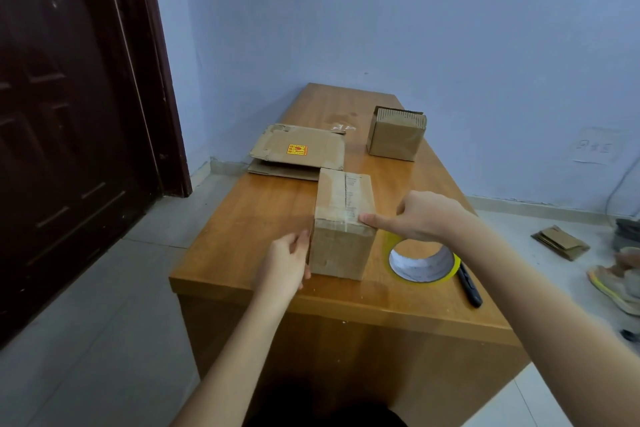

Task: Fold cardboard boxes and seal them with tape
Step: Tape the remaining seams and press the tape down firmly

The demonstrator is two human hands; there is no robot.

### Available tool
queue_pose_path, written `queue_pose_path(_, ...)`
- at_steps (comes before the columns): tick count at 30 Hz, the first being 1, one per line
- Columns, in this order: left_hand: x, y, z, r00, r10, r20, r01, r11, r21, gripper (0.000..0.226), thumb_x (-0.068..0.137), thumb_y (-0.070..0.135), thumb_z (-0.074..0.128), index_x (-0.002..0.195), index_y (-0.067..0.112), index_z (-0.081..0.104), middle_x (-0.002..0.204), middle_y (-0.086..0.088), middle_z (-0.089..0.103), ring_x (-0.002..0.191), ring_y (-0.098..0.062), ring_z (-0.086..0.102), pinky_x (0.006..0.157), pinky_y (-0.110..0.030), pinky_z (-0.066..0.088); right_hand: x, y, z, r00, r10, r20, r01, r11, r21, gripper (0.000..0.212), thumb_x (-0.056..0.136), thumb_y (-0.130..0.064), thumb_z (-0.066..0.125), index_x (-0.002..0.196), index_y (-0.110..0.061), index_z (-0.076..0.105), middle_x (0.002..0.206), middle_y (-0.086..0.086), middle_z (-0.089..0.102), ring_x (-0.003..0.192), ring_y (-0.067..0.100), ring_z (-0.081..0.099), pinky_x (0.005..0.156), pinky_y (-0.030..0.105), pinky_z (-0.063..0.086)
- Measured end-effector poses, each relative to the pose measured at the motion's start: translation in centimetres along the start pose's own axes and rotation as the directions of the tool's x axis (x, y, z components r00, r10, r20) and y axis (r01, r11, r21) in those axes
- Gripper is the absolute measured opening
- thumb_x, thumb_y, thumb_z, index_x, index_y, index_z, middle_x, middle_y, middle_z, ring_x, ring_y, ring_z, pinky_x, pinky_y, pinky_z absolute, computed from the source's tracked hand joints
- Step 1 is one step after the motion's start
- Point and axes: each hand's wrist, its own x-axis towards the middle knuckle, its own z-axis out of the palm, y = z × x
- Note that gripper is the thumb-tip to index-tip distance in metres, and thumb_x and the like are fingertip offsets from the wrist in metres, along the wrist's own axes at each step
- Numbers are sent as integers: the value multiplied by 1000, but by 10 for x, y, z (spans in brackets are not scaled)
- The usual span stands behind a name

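Two hands are working the closed brown cardboard box near the front edge of the wooden table: your left hand is bracing its side with relaxed fingers, your right hand's extended thumb is pressing clear tape over the top edge. You are best rubbing firmly outward along the seam.

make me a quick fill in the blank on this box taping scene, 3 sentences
1. The right hand presses on the near top edge of the closed ____.
2. The tape roll lies on the table, to the ____ of the box.
3. The flattened cardboard bears a ____ sticker.

Missing words: box; right; yellow
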Motion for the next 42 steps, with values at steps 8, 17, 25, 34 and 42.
queue_pose_path(8,-28,26,7,948,317,27,-309,939,-153,72,96,3,42,151,35,8,154,13,20,138,-7,25,106,-24,29,-1,-3,-1,1000,5,19,-5,1000,1,77,67,-90,33,54,-14,33,50,-3,37,50,18,40,50,28,29)
queue_pose_path(17,-32,-2,15,940,341,-6,-341,940,32,81,90,6,59,150,32,11,153,10,28,140,-9,26,108,-28,31,-2,-4,0,1000,12,19,-13,999,32,76,69,-89,34,54,-14,33,51,-2,38,50,18,41,50,27,30)
queue_pose_path(25,-27,25,3,922,384,48,-386,922,32,83,93,10,56,151,33,2,156,10,18,140,-8,22,102,-21,29,-1,-3,3,999,28,32,-30,996,87,76,67,-90,36,52,-15,36,51,-3,37,49,18,39,50,28,28)
queue_pose_path(34,-42,-13,5,977,195,82,-199,979,45,78,93,12,55,151,31,7,156,7,23,142,-11,23,113,-34,25,1,-3,5,998,39,54,-47,988,145,76,67,-89,40,51,-15,34,49,-3,32,46,17,33,50,28,25)
queue_pose_path(42,-43,13,22,946,324,21,-325,946,17,96,92,12,58,146,34,-19,160,7,1,145,-14,13,112,-29,28,1,-6,7,997,56,57,-66,981,182,76,66,-89,42,52,-15,32,47,-4,32,46,17,35,51,28,27)
